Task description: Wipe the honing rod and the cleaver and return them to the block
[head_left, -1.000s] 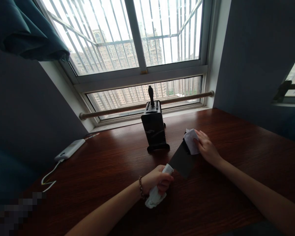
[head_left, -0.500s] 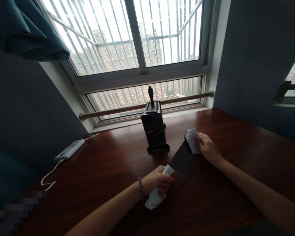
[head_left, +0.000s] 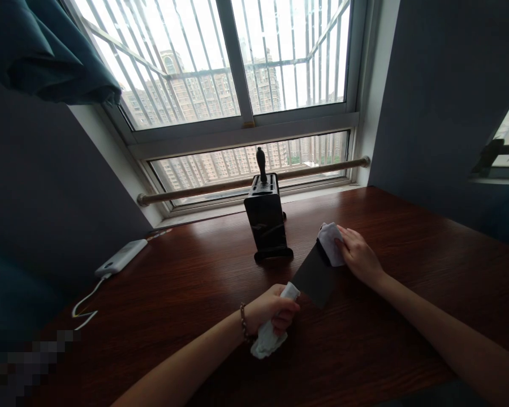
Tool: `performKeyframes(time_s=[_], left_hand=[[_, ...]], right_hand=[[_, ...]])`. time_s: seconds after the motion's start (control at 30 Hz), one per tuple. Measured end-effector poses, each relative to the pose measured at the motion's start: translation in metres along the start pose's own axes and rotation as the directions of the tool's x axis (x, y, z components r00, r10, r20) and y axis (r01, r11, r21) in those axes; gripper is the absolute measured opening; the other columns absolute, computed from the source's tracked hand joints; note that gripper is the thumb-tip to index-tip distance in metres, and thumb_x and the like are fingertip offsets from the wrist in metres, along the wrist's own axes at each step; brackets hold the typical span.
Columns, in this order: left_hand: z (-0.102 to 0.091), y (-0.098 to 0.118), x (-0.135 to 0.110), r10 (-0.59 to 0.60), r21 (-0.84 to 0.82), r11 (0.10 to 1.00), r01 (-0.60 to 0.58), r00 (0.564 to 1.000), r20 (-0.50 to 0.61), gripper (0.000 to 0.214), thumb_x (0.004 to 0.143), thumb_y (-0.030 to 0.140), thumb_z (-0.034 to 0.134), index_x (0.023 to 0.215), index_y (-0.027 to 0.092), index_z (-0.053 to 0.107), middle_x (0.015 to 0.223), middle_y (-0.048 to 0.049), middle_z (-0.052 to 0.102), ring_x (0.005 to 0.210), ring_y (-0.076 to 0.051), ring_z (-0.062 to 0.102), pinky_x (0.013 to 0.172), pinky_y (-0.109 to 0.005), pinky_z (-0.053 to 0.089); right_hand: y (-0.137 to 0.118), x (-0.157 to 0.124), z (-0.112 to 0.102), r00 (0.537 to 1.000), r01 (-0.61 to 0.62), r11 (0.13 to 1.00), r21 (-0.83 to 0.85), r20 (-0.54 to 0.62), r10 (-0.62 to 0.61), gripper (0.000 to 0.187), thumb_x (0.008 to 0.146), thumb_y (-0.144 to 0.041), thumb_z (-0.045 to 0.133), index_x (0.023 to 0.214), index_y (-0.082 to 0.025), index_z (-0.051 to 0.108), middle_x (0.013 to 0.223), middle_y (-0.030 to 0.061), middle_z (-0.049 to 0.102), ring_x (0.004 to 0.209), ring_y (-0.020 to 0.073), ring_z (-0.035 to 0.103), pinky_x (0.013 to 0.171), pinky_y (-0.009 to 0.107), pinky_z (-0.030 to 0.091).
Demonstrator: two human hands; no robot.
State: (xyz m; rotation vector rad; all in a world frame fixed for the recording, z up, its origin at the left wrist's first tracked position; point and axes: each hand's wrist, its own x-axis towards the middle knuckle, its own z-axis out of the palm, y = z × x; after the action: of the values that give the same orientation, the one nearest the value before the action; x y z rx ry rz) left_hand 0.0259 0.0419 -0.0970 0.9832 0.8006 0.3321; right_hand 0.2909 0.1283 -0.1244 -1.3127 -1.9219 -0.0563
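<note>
The left hand is staying clenched around the cloth-wrapped handle, keeping the cleaver low over the table, just in front of the knife block. At the blade's far end the right hand is pressing a white cloth on the steel. It is barely shifting since a second ago, so the wiping is lingering there; whether its thumb is pinching underneath I cannot tell.

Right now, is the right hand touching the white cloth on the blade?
Touching: head view shows the right hand with fingers on the white cloth covering the blade end.
</note>
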Motion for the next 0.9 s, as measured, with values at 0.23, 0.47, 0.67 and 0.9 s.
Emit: performKeyframes(time_s=[0.23,0.47,0.67,0.9], left_hand=[[-0.003,-0.002,0.002,0.001,-0.017,1.0,-0.001,1.0,0.018,0.021,0.07,0.022,0.057,0.076,0.021,0.037,0.046,0.01,0.027,0.034,-0.002,0.019,0.032,-0.014,0.023],[-0.002,-0.001,0.001,-0.01,-0.027,1.0,0.01,1.0,-0.004,0.024,0.07,0.023,0.059,0.076,0.022,0.036,0.045,0.0107,0.027,0.034,-0.002,0.018,0.033,-0.013,0.022],[-0.001,0.003,0.001,-0.031,-0.061,0.998,0.029,0.999,-0.024,0.026,0.069,0.023,0.059,0.07,0.02,0.034,0.045,0.011,0.025,0.035,-0.002,0.017,0.034,-0.014,0.019],[-0.004,0.004,0.002,-0.032,-0.168,0.985,0.033,0.999,0.013,0.031,0.068,0.02,0.06,0.065,0.019,0.029,0.044,0.0112,0.022,0.035,-0.001,0.013,0.034,-0.014,0.013]], right_hand=[[-0.001,0.0,-0.001,1.0,0.013,0.999,-0.046,0.015,-0.012,0.04,0.089,-0.033,0.034,0.122,-0.018,0.051,0.125,0.0075,0.05,0.118,0.028,0.039,0.096,0.047,0.037],[-0.008,-0.002,-0.003,0.998,0.05,0.991,-0.12,0.029,-0.047,0.039,0.089,-0.031,0.036,0.122,-0.016,0.052,0.126,0.0063,0.05,0.118,0.0293,0.036,0.096,0.047,0.037],[-0.023,-0.007,-0.003,0.984,0.155,0.985,-0.071,0.094,-0.148,0.031,0.088,-0.028,0.038,0.104,-0.017,0.063,0.127,0.0043,0.049,0.122,0.0293,0.032,0.1,0.047,0.034],[-0.04,-0.015,-0.002,0.943,0.27,0.957,0.107,0.174,-0.285,0.026,0.086,-0.024,0.043,0.099,-0.02,0.065,0.13,0.0027,0.046,0.127,0.029,0.024,0.101,0.05,0.032]])
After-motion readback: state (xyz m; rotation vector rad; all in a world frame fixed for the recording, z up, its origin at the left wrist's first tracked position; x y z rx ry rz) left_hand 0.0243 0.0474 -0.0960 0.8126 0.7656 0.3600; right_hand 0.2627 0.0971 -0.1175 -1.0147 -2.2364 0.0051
